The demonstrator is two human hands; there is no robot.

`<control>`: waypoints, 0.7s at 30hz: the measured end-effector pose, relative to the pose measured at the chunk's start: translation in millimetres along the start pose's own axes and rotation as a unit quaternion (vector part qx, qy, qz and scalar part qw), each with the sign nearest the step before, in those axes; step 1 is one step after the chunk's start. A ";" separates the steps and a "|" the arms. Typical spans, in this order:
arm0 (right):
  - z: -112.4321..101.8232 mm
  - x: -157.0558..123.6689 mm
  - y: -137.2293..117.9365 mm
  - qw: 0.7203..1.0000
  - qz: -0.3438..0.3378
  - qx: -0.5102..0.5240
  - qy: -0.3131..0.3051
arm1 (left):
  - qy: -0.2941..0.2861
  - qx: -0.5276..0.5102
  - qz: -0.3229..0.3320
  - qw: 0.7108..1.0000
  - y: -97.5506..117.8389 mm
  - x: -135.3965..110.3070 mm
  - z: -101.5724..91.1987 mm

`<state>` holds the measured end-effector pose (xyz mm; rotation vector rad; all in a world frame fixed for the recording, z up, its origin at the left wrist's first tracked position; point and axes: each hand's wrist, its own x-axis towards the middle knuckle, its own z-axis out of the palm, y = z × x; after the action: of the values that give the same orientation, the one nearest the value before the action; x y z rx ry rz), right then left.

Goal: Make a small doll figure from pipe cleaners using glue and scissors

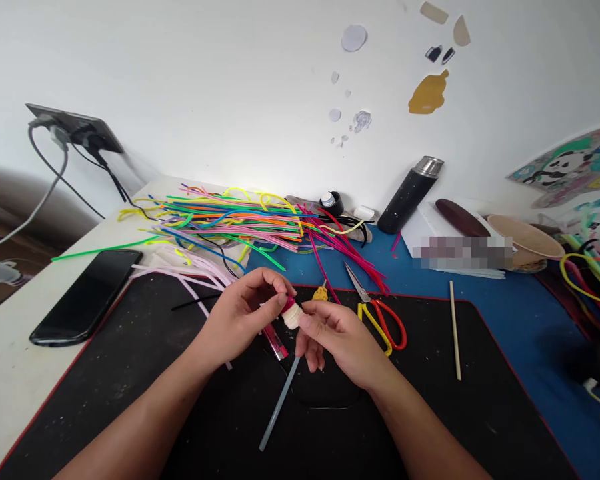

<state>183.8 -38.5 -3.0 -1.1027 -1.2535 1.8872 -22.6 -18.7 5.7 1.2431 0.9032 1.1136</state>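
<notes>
Between my two hands is a small cream and magenta fuzzy piece (292, 313) with a dark bit at its top, seemingly made of pipe cleaners. My left hand (245, 310) pinches its magenta side between thumb and fingers. On the cream side, the thumb and index finger of my right hand (337, 333) are closed, while its other fingers curl below. Under the hands lie a pinkish-red clear-ended object (276, 343) and a translucent glue stick (280, 407). A yellow nozzle-like tip (321, 292) shows just behind; my hands hide what it joins.
Red-and-yellow scissors (375, 313) lie on the black mat (405, 413), with a thin wooden stick (455, 330) farther right. Bundled coloured pipe cleaners (235, 217) fill the back. A phone (86, 297) is at left, and a black flask (411, 195) leans against the wall.
</notes>
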 end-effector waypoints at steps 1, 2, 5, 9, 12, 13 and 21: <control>0.6 -0.1 0.0 1.000 0.002 0.003 0.001 | -0.002 -0.002 -0.001 1.000 -0.2 0.1 0.0; 1.2 0.0 0.1 1.000 0.004 0.007 0.002 | -0.003 -0.004 -0.002 1.000 -0.4 0.4 -0.3; 2.3 0.6 0.6 1.000 0.005 0.025 0.010 | 0.003 -0.015 -0.008 1.000 -1.5 1.6 -2.3; 2.2 1.2 1.2 0.998 -0.010 0.050 0.047 | 0.039 -0.035 -0.001 0.999 -5.4 3.1 -5.9; 1.9 1.3 1.1 0.995 -0.028 0.062 0.069 | 0.048 -0.056 -0.024 0.997 -8.5 3.0 -6.2; 2.0 1.3 0.8 0.995 -0.033 0.063 0.075 | 0.045 -0.059 -0.035 0.997 -9.1 2.6 -5.7; 3.0 0.9 -1.1 0.989 -0.050 0.073 0.118 | 0.009 -0.050 -0.060 0.997 -3.2 -2.4 3.7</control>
<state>180.8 -38.5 -1.6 -1.1256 -1.0028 1.6891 -19.3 -21.9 2.9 1.0853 0.9134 1.0641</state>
